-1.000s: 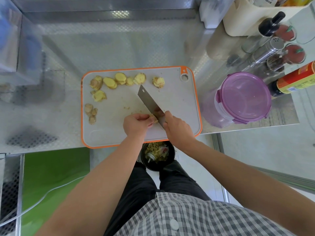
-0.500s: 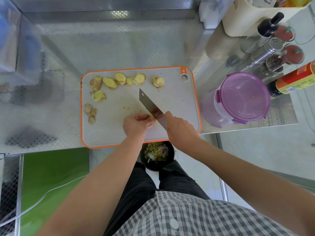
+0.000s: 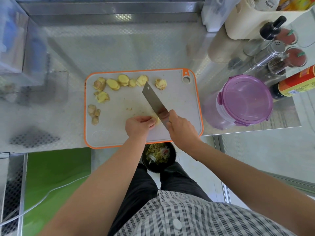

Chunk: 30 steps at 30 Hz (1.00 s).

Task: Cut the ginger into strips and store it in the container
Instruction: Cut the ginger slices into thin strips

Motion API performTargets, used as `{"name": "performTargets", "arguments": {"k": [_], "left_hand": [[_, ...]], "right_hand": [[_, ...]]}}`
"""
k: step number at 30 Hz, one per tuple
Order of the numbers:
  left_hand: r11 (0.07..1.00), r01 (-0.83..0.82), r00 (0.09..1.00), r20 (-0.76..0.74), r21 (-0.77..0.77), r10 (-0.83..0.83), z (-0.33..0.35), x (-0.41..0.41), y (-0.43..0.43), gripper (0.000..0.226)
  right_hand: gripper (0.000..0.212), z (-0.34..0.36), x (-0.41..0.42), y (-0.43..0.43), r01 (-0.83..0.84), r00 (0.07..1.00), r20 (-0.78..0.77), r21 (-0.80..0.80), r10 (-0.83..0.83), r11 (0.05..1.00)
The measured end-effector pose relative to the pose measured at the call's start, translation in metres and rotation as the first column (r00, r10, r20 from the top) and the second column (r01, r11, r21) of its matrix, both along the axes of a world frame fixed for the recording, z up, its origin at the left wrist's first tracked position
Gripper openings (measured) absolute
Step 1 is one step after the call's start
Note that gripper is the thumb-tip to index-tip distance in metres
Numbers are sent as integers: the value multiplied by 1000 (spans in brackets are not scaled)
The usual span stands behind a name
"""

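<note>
The left hand (image 3: 137, 126) sits low on the cutting board (image 3: 180, 99). Its fingers are curled and pinch a small ginger piece (image 3: 157, 120) flat against the board, knuckles turned toward the blade, likely as a guide that keeps the tips safe. The right hand (image 3: 180, 127) has its fingers wrapped tight round the knife (image 3: 154, 99), gripping right up where blade meets handle, probably for control. The blade slants away across the board, just beside the piece. More ginger slices (image 3: 122, 80) wait in a row along the far edge, well apart from the cutting spot. The container (image 3: 247, 97) stands on the table (image 3: 110, 48) just right of the board, purple lid on, handy for storing. The knife's handle is buried in the palm and the piece is mostly covered by fingers. Whether the edge touches the board cannot be told.
</note>
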State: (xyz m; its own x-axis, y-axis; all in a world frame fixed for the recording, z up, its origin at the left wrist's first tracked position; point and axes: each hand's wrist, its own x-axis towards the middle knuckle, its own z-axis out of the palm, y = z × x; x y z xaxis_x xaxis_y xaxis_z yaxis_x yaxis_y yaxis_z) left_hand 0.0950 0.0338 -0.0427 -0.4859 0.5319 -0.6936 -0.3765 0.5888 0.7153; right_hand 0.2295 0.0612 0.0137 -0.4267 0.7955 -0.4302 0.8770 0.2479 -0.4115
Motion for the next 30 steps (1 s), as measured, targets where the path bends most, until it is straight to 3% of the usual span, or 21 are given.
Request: {"name": "performTargets", "arguments": {"k": [5,11,18,22,30], "left_hand": [[1000,-21,1000,2,-14,21,-1,0,0,20],[1000,-31,999,-10,-4,31,-1,2,2,19],[1000,0,999,-38,-14,0,-4,1,1,17],[1000,-3,999,-48,-10,2,-4,2,0,17],[999,-41,999,-11,-1,41,-5,3,0,17]], "right_hand": [[17,7,2,-1,-90,993,76,-10,90,996],[25,2,-4,-4,-75,989,128,-2,74,997],[24,-17,-13,-9,-41,992,118,17,39,999],[7,-12,-8,-6,-16,998,60,7,16,1000],[15,8,3,-6,-49,996,73,-34,52,998]]}}
